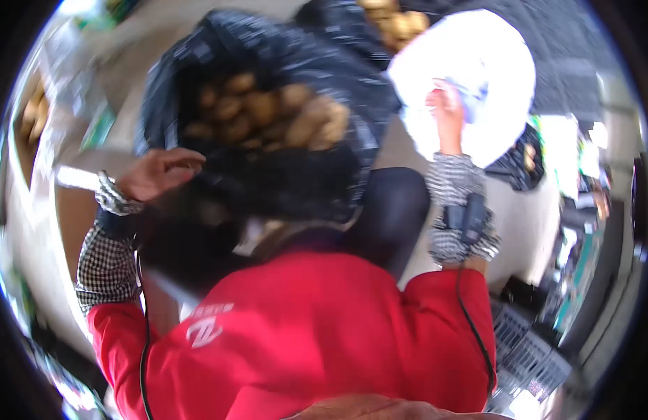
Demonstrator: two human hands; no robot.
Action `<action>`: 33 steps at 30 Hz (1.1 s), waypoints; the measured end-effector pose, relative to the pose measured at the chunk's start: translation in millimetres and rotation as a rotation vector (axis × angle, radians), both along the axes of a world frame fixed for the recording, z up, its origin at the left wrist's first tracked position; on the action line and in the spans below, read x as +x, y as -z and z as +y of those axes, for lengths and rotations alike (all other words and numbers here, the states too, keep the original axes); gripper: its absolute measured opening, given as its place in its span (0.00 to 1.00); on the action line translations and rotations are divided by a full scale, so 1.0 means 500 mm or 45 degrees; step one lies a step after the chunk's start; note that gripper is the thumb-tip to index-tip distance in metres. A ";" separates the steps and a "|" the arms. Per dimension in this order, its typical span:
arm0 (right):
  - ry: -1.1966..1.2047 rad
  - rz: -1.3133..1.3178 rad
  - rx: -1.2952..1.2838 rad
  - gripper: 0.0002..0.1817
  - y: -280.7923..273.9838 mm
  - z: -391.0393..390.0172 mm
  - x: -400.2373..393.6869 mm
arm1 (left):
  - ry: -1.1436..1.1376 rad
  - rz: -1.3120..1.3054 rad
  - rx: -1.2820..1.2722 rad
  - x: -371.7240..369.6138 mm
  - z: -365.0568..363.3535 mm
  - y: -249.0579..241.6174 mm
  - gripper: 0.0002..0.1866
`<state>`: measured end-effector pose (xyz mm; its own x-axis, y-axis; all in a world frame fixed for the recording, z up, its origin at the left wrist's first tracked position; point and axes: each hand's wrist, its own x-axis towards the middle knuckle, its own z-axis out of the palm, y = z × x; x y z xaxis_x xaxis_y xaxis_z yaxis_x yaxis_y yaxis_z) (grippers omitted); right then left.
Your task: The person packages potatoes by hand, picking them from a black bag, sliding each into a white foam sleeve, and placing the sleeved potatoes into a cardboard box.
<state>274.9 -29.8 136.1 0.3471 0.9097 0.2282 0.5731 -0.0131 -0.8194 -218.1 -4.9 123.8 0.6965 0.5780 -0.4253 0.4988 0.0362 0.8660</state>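
Observation:
A large black plastic bag (317,183) gapes in front of my knees, with several brown, potato-like lumps (261,106) inside. Beside its left rim is my left hand (163,173), fingers loosely bent and apart, holding nothing. My right hand (446,105) reaches forward over a glaring white, rounded thing (502,84) that looks like a plastic bag or basin. Motion smears its fingers, and I cannot tell whether they grip the white thing. Checked sleeve covers wrap both forearms.
More brown lumps (401,26) lie in black plastic at the top. A smaller black bag (513,164) sits right of the white thing. At the far left, clear plastic (72,70) hangs by a box. A grey crate (527,350) stands at the lower right.

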 end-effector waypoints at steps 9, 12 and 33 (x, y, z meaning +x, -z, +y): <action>0.355 -0.663 -0.124 0.11 0.072 0.004 0.224 | -0.085 0.230 0.710 0.470 0.217 0.499 0.33; 0.358 -0.837 -0.189 0.12 0.085 0.026 0.273 | -0.029 0.107 1.076 0.523 0.288 0.600 0.32; 0.495 -1.443 -0.737 0.09 0.125 0.088 0.408 | -0.491 -0.719 -0.718 0.546 0.220 0.517 0.10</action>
